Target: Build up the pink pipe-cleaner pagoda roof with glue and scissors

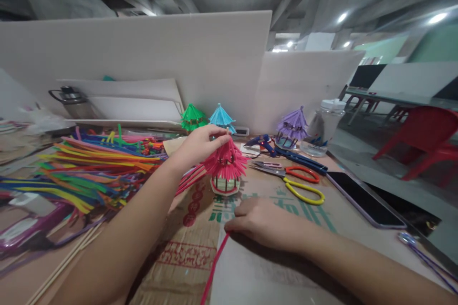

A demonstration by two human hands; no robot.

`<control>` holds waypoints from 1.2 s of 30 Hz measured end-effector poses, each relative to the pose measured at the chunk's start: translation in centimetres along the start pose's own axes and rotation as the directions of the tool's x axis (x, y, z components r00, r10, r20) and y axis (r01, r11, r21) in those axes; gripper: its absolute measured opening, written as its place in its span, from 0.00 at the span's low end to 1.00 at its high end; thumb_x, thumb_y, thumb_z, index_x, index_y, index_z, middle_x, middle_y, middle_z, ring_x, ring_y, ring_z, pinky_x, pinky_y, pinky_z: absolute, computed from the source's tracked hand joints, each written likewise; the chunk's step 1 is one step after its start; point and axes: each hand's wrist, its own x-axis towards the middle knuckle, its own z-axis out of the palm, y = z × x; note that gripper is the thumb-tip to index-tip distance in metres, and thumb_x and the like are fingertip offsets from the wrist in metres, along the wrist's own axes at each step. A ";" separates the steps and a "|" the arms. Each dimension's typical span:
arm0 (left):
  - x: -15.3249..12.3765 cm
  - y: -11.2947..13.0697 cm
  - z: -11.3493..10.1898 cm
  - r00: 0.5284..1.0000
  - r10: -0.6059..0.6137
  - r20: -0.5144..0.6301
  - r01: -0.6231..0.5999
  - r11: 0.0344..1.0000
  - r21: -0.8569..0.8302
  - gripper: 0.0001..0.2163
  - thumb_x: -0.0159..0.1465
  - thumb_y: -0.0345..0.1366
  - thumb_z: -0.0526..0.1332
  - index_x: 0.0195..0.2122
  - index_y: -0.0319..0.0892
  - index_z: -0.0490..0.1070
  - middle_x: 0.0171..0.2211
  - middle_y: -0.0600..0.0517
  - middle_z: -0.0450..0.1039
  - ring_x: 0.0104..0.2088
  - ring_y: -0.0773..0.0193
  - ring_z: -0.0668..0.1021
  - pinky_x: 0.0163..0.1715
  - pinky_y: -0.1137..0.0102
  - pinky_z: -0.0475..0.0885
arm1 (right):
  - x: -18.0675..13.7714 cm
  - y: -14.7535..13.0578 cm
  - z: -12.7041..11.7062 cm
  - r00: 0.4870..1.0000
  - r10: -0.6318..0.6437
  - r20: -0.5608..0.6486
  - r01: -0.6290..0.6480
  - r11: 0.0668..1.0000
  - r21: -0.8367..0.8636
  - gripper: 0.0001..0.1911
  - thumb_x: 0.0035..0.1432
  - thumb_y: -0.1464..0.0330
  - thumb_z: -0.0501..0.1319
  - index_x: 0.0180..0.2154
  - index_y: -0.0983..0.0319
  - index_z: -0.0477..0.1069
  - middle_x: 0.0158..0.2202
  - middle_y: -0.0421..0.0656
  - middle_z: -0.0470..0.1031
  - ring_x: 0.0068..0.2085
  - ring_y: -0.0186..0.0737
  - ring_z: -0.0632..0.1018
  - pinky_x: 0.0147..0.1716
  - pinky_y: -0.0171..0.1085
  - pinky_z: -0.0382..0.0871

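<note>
My left hand [203, 142] reaches over a small pink model pavilion [226, 164], its thumb and fingers closed about the roof's peak. The pavilion has two fringed roof tiers, dark posts and a pale base, and stands upright on the cardboard. Lower down, my right hand [263, 221] rests palm-down with its fingertips pinched on one end of a red pipe cleaner [213, 269], which trails towards the near edge. Behind are similar pavilions in green [193, 116], blue [222, 117] and purple [292, 126]. Several pink pipe cleaners [189, 179] lie left of the pink one.
A heap of coloured pipe cleaners [103, 162] spreads on the left, near thin wooden sticks [67, 262]. Scissors [300, 183], a blue glue gun [263, 143], a phone [365, 200] and a clear jar [324, 126] are on the right. White boards [214, 66] stand behind.
</note>
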 end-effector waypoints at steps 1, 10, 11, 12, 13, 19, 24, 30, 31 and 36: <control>0.0 0.0 0.0 1.000 -0.004 0.001 0.004 1.000 -0.001 0.18 0.65 0.46 0.59 0.46 0.38 0.78 0.48 0.46 0.79 0.49 0.55 0.79 0.52 0.64 0.70 | 0.1 0.2 0.8 0.999 -0.009 -0.038 0.009 1.000 -0.017 0.13 0.70 0.69 0.53 0.41 0.58 0.76 0.30 0.41 0.77 0.31 0.36 0.73 0.30 0.36 0.57; -1.0 0.5 0.4 0.984 0.095 0.153 -0.109 0.990 0.089 0.40 0.56 0.45 0.70 0.67 0.42 0.57 0.66 0.41 0.61 0.63 0.50 0.68 0.62 0.60 0.64 | 0.0 2.0 3.9 0.925 0.153 -0.348 -0.132 0.988 0.083 0.07 0.60 0.73 0.54 0.38 0.60 0.70 0.29 0.42 0.75 0.29 0.36 0.72 0.29 0.34 0.59; -1.1 0.5 0.5 0.983 0.109 0.148 -0.125 0.986 0.108 0.41 0.56 0.45 0.69 0.68 0.42 0.54 0.67 0.40 0.59 0.64 0.50 0.66 0.63 0.59 0.63 | 0.0 2.1 3.9 0.924 0.172 -0.342 -0.138 0.983 0.120 0.07 0.60 0.73 0.54 0.38 0.60 0.69 0.30 0.42 0.75 0.30 0.37 0.72 0.29 0.34 0.59; -1.1 0.5 0.7 0.984 0.123 0.130 -0.141 0.981 0.135 0.40 0.58 0.44 0.69 0.68 0.42 0.53 0.67 0.39 0.58 0.65 0.50 0.66 0.63 0.59 0.63 | -0.1 2.2 3.9 0.924 0.184 -0.335 -0.140 0.978 0.152 0.07 0.60 0.73 0.54 0.38 0.60 0.69 0.30 0.42 0.75 0.30 0.37 0.72 0.29 0.34 0.60; -1.1 0.5 0.9 0.984 0.139 0.112 -0.156 0.973 0.171 0.40 0.58 0.44 0.68 0.69 0.43 0.52 0.67 0.39 0.58 0.65 0.49 0.66 0.63 0.58 0.62 | -0.1 2.3 3.8 0.924 0.193 -0.330 -0.141 0.974 0.176 0.07 0.59 0.73 0.54 0.38 0.60 0.69 0.31 0.42 0.75 0.30 0.37 0.72 0.30 0.34 0.60; -1.3 0.6 1.2 0.981 0.148 0.124 -0.184 0.909 0.374 0.47 0.58 0.45 0.68 0.72 0.42 0.41 0.61 0.36 0.65 0.59 0.45 0.70 0.57 0.56 0.66 | -0.2 2.5 3.9 0.923 0.235 -0.305 -0.157 0.953 0.260 0.09 0.60 0.73 0.54 0.41 0.60 0.71 0.33 0.44 0.76 0.33 0.38 0.74 0.33 0.34 0.63; -1.1 0.3 1.3 0.984 0.111 0.138 -0.158 0.901 0.404 0.46 0.61 0.44 0.66 0.72 0.42 0.38 0.57 0.37 0.69 0.55 0.46 0.74 0.52 0.58 0.69 | -0.1 2.4 3.8 0.921 0.250 -0.297 -0.169 0.947 0.273 0.10 0.61 0.73 0.54 0.42 0.60 0.72 0.35 0.45 0.78 0.35 0.39 0.76 0.35 0.34 0.65; -1.0 0.2 1.1 0.985 0.100 0.141 -0.144 0.928 0.343 0.52 0.55 0.48 0.71 0.72 0.44 0.39 0.58 0.38 0.68 0.56 0.46 0.73 0.54 0.59 0.68 | -0.1 2.1 3.4 0.916 0.276 -0.293 -0.174 0.928 0.329 0.11 0.63 0.70 0.55 0.42 0.61 0.75 0.36 0.46 0.80 0.37 0.41 0.78 0.37 0.36 0.68; -1.1 0.3 0.9 0.984 0.095 0.152 -0.139 0.942 0.304 0.50 0.56 0.49 0.70 0.72 0.44 0.40 0.59 0.39 0.68 0.56 0.47 0.74 0.54 0.60 0.67 | -0.2 2.1 3.3 0.911 0.293 -0.290 -0.175 0.912 0.372 0.10 0.63 0.69 0.56 0.42 0.61 0.75 0.36 0.46 0.80 0.36 0.41 0.78 0.37 0.36 0.68; -0.8 0.6 0.5 0.994 0.102 0.047 -0.106 0.989 0.108 0.26 0.70 0.49 0.52 0.64 0.40 0.62 0.57 0.42 0.71 0.55 0.55 0.74 0.57 0.62 0.65 | 0.1 1.6 3.0 0.833 0.494 -0.251 -0.193 0.683 0.705 0.06 0.60 0.65 0.63 0.33 0.60 0.76 0.32 0.41 0.80 0.35 0.38 0.79 0.37 0.35 0.69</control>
